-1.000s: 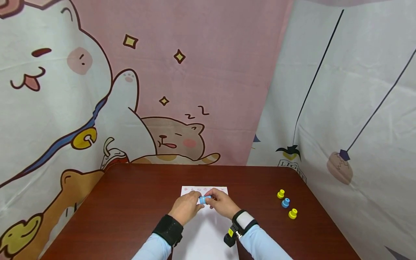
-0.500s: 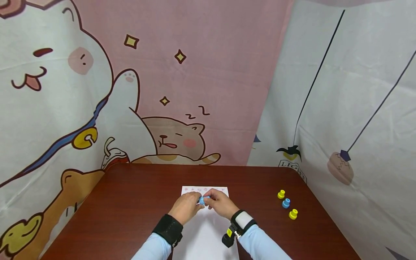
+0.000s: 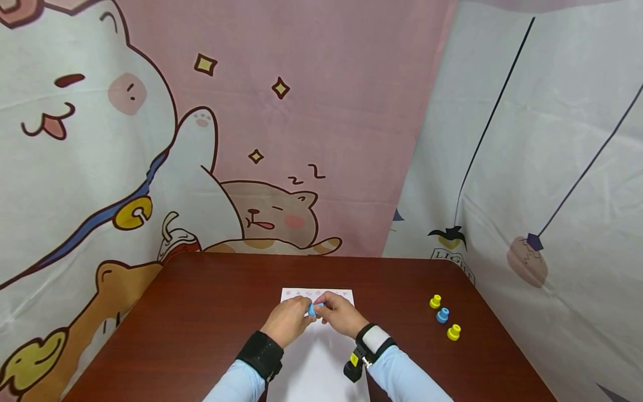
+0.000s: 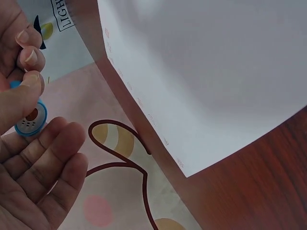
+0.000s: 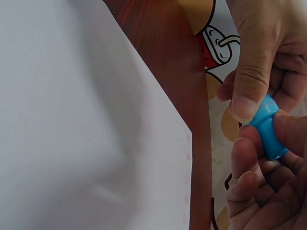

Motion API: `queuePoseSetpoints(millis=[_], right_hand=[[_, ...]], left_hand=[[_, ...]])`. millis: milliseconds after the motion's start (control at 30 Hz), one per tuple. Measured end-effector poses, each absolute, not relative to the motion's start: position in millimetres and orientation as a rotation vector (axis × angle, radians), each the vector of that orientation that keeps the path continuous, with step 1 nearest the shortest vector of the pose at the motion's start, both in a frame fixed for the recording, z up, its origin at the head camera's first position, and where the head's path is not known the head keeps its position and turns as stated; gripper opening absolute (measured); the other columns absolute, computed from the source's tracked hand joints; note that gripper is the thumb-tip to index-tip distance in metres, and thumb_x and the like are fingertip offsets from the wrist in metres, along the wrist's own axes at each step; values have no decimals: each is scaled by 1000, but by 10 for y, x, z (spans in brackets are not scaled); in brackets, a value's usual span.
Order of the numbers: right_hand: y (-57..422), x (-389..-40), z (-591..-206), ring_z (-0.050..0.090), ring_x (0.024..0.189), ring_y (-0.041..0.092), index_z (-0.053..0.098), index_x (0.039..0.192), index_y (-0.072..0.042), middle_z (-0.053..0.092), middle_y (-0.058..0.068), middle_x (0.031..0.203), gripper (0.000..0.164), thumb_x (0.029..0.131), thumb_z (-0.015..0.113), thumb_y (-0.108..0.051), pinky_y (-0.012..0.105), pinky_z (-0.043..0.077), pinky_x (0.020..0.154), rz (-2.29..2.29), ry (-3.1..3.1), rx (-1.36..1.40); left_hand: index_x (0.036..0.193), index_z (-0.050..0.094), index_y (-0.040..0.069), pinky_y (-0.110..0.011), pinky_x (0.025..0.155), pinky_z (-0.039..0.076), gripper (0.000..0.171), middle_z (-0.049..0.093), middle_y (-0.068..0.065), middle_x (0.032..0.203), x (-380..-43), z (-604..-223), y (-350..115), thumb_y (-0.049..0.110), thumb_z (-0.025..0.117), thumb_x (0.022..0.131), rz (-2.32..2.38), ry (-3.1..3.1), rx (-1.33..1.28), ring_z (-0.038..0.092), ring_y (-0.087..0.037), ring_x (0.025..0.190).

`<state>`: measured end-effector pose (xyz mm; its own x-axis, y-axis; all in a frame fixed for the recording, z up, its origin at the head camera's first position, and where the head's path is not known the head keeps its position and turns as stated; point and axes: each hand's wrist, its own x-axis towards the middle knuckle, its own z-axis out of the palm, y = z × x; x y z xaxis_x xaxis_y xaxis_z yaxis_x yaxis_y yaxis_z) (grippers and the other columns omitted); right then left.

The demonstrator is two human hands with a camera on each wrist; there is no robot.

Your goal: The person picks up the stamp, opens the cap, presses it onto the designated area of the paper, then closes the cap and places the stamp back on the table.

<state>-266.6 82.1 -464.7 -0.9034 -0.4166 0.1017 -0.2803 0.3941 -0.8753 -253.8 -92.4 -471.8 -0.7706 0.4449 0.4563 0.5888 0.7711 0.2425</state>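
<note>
Both hands meet on one small blue toy stamp [image 3: 312,310] above a white sheet of paper [image 3: 318,363]. My left hand [image 3: 286,322] grips one end, its thumb lying on the blue side in the right wrist view. With thumb and fingers my right hand [image 3: 344,315] pinches the other, narrow-waisted part of the stamp [image 5: 266,129]. In the left wrist view a round end of the stamp [image 4: 34,122] shows, pale with a brown middle and small dark dots. Fingers hide the rest of it. Small pink prints line the sheet's far edge.
Toward the right of the brown table [image 3: 201,335] stand a yellow stamp-like piece [image 3: 435,301], a blue one [image 3: 442,315] and another yellow one [image 3: 454,332]. A cartoon-printed cloth [image 3: 351,111] hangs behind the table.
The blue stamp has turned between the fingers and shows less of its side. The right fingers have shifted slightly left; the left hand keeps its place.
</note>
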Motion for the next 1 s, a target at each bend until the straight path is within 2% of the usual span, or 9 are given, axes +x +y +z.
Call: queuePoseSetpoints(millis=[100, 200, 400, 567, 767, 1000], right_hand=[[825, -2668, -4628, 60, 72, 25, 61, 97, -2, 63, 6, 82, 7, 99, 60, -9, 33, 48, 66, -1493, 2538, -660], [844, -2677, -4604, 59, 71, 19, 62, 97, -5, 62, 2, 81, 7, 99, 62, -13, 30, 47, 63, -1403, 2595, -665], [954, -2686, -4512, 57, 72, 16, 62, 99, -8, 62, 0, 83, 11, 97, 65, -18, 33, 48, 63, -1175, 2760, -572], [1103, -2727, -4446, 56, 75, 18, 62, 101, -8, 65, 3, 87, 14, 95, 67, -20, 35, 48, 63, -1024, 2888, -461], [1327, -2782, -4428, 56, 70, 17, 63, 99, -6, 66, 3, 85, 15, 93, 69, -19, 35, 51, 63, -832, 3016, -410], [1670, -2826, -4457, 58, 70, 19, 64, 99, -8, 67, 3, 84, 18, 91, 72, -23, 40, 53, 66, -602, 3113, -252]], left_hand=[[84, 63, 11, -23, 56, 42, 24, 54, 5, 73, -2529, -4706, -929, 23, 83, 82, -524, -2606, -779, 52, -8, 66], [89, 65, 9, -25, 57, 45, 26, 60, 2, 78, -2517, -4692, -936, 27, 83, 81, -487, -2631, -754, 59, -11, 69], [99, 70, 5, -34, 58, 52, 40, 67, -7, 84, -2483, -4664, -967, 37, 83, 79, -298, -2716, -658, 67, -22, 75], [93, 70, 6, -38, 59, 51, 39, 63, -7, 77, -2458, -4648, -1005, 39, 83, 78, -222, -2829, -556, 64, -24, 73], [83, 70, 7, -38, 59, 49, 34, 58, -3, 68, -2400, -4627, -1052, 38, 85, 76, -173, -2946, -438, 59, -22, 66], [82, 70, 7, -38, 60, 49, 34, 58, -3, 68, -2329, -4582, -1100, 37, 87, 74, -150, -3042, -354, 56, -21, 64]])
